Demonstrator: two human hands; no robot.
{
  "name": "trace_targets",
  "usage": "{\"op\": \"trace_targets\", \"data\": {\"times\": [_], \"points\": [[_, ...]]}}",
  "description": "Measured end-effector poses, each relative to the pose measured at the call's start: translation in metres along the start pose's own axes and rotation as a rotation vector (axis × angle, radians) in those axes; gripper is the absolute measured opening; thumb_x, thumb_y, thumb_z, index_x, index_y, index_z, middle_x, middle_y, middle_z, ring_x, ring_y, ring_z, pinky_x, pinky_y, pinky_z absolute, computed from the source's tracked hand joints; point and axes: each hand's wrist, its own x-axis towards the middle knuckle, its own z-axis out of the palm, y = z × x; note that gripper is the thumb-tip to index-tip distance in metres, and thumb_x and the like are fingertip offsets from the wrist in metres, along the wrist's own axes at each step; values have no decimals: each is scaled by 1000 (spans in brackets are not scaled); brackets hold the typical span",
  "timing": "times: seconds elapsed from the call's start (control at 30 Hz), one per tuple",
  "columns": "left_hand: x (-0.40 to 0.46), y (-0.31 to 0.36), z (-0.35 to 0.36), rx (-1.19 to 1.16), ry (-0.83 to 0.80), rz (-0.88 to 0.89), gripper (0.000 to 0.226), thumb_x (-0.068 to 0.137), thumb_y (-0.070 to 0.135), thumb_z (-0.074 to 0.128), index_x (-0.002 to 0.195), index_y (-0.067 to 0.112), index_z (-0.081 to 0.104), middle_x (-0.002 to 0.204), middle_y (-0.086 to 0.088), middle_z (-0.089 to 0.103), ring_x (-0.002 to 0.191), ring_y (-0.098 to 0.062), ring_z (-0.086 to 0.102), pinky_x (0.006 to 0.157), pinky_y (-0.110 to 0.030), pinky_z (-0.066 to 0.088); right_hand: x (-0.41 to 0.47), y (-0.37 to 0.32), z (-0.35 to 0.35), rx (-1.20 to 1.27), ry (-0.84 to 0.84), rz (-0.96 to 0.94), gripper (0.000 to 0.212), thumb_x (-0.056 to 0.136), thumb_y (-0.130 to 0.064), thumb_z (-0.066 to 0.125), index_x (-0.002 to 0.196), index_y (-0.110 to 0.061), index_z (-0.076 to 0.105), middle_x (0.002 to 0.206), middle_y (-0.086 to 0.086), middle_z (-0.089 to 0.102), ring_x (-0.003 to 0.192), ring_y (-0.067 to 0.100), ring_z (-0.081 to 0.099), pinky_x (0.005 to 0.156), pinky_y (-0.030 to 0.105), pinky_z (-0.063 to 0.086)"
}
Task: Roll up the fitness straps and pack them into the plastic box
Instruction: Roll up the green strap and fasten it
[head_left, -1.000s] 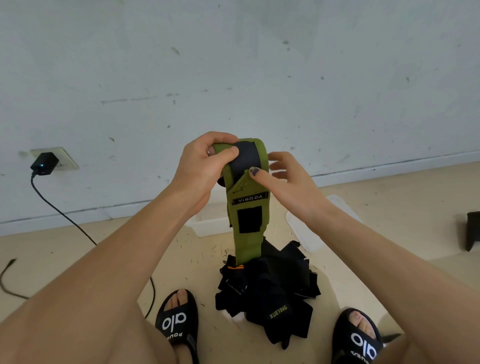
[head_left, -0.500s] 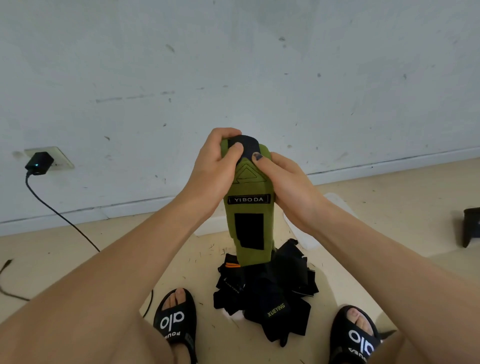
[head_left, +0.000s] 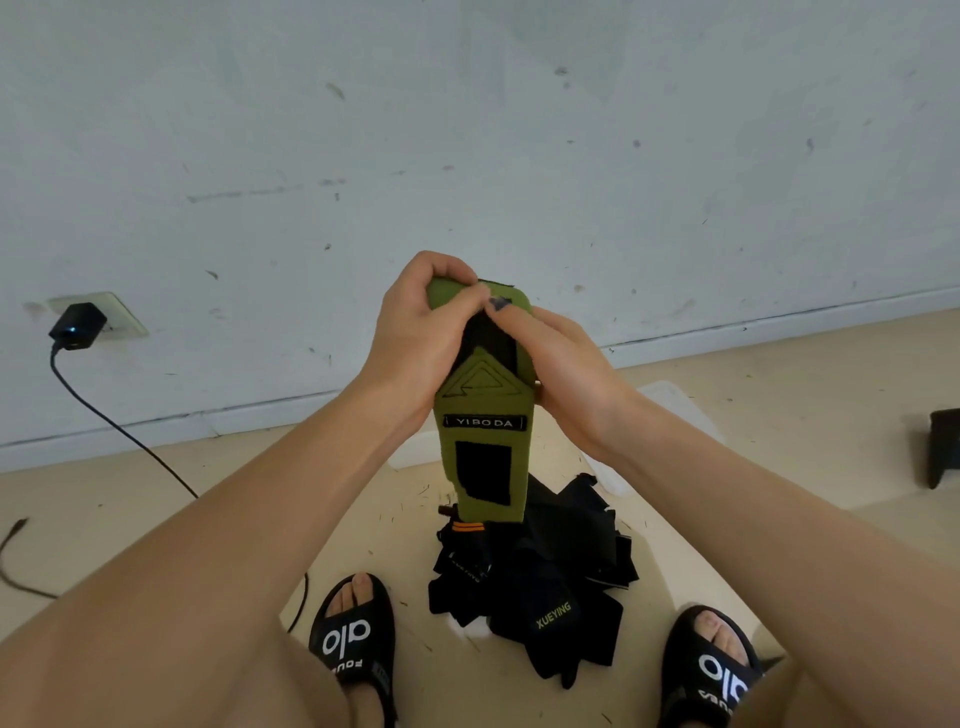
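Gripping the green strap (head_left: 485, 431) from both sides at its rolled top, held up in front of a scuffed pale wall (head_left: 467, 130). Left hand (head_left: 415, 338) closed around the left side of the roll, fingers curled over the top, thumb pressed onto the black patch on its front. Right hand (head_left: 566, 364) clamped against the right side, thumb with a dark-painted nail meeting the left thumb at the top of the roll. Hanging straight down from the roll: the unrolled tail, showing a stitched triangle, a black label reading YIBODA and a black rectangular patch below it. Lower end of the tail reaching down in view to the pile of black straps (head_left: 540, 577) lying on the beige floor (head_left: 779, 415), 1 of them marked XUEYING in yellow-green; touching or not, cannot tell. Lying behind the hands on the floor, mostly hidden by them: the clear plastic box (head_left: 415, 452) and, to the right, its lid (head_left: 680, 405). Planted either side of the pile, 2 black sandals, left (head_left: 353, 639) and right (head_left: 711, 670). Plugged into a wall socket at far left, a black charger (head_left: 77, 326) with its cable trailing across the floor.
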Motion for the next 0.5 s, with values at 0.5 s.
{"op": "trace_targets", "data": {"times": [0.5], "points": [[-10, 4, -1, 222, -119, 52, 41, 106, 51, 44, 144, 37, 41, 103, 17, 64, 89, 11, 65, 75, -11, 49, 4, -8, -2, 180, 189, -26, 33, 106, -31, 56, 117, -3, 70, 107, 19, 77, 93, 29, 75, 90, 45, 60]]}}
